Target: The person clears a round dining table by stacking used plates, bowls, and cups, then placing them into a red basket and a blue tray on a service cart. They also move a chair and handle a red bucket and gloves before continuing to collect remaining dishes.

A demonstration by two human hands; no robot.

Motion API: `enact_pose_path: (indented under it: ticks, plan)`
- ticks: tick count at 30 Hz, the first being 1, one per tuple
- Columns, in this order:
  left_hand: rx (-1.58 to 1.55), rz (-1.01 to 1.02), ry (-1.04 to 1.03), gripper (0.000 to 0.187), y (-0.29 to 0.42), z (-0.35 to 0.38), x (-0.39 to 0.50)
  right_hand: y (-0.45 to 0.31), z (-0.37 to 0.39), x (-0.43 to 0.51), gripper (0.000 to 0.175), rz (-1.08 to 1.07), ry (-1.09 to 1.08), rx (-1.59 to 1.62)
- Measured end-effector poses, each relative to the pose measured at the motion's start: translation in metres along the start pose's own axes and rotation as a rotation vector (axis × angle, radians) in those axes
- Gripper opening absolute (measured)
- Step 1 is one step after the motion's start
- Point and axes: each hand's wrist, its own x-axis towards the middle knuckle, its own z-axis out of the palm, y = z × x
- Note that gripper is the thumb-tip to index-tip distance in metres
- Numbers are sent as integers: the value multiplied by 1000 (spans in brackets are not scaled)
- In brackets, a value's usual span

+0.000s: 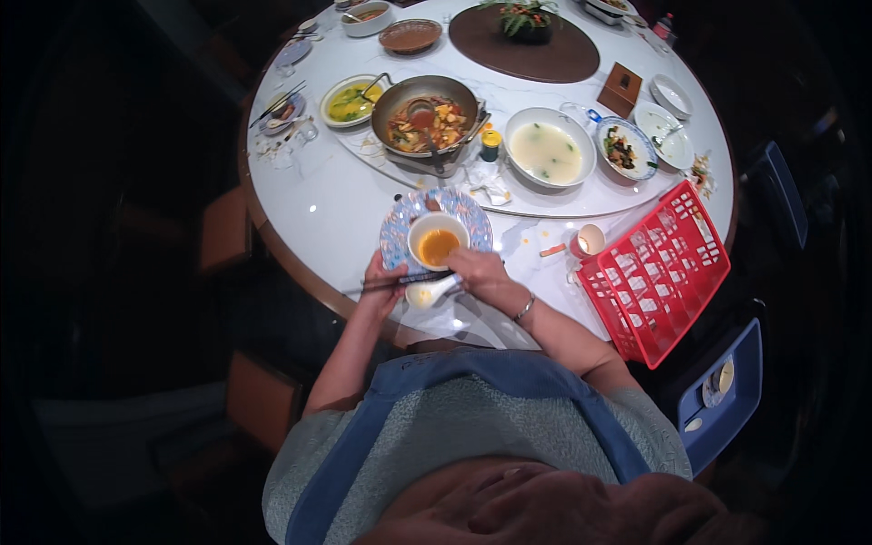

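My left hand (383, 283) grips the near left rim of a blue patterned plate (396, 228). Dark chopsticks (417, 278) lie across its near edge, by my left fingers. On the plate is a small white bowl (417, 240) with orange-brown liquid in it, beside dark food scraps. My right hand (482, 272) closes on the bowl's right rim. A white soup spoon (428, 293) juts out below, its handle reaching my right fingers; how it is held is partly hidden.
A red plastic basket (654, 272) leans at the table's right edge, beside a paper cup (587, 241). Ahead stand a metal wok (426, 116) of food, a large soup bowl (545, 146) and a yellow-topped can (490, 146). A blue tub (722, 436) with dishes sits lower right.
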Motion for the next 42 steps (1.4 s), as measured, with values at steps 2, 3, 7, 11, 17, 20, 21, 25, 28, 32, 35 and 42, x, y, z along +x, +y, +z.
enact_pose_path:
  ticks: [2, 3, 7, 11, 17, 20, 21, 25, 28, 32, 35, 42]
  plan:
    - [-10, 28, 30, 49, 43, 14, 1, 11, 2, 37, 29, 5, 101, 145]
    - [-17, 45, 24, 49, 65, 18, 5, 15, 5, 56, 32, 44, 175, 177]
    - [93, 88, 52, 50, 131, 21, 44, 47, 1, 134, 24, 266, 115, 395]
    - [172, 91, 102, 50, 179, 25, 86, 71, -8, 205, 16, 792, 138, 1171]
    - [368, 20, 70, 43, 220, 45, 142, 123, 15, 268, 14, 1006, 265, 1898]
    - [483, 5, 105, 39, 229, 54, 161, 139, 33, 286, 12, 1111, 200, 2152]
    - [508, 9, 106, 39, 231, 54, 165, 142, 39, 289, 12, 1140, 172, 2240]
    - [558, -21, 117, 37, 245, 51, 180, 163, 57, 292, 15, 1255, 206, 2238]
    - [599, -53, 122, 35, 263, 49, 179, 194, 61, 282, 11, 1325, 317, 2036]
    - [631, -30, 125, 35, 279, 47, 175, 231, 58, 266, 9, 1340, 601, 1585]
    - [634, -29, 143, 36, 285, 29, 172, 207, 49, 263, 9, 1262, 535, 1615]
    - [663, 6, 21, 37, 289, 36, 174, 131, 27, 269, 12, 1078, 298, 1807]
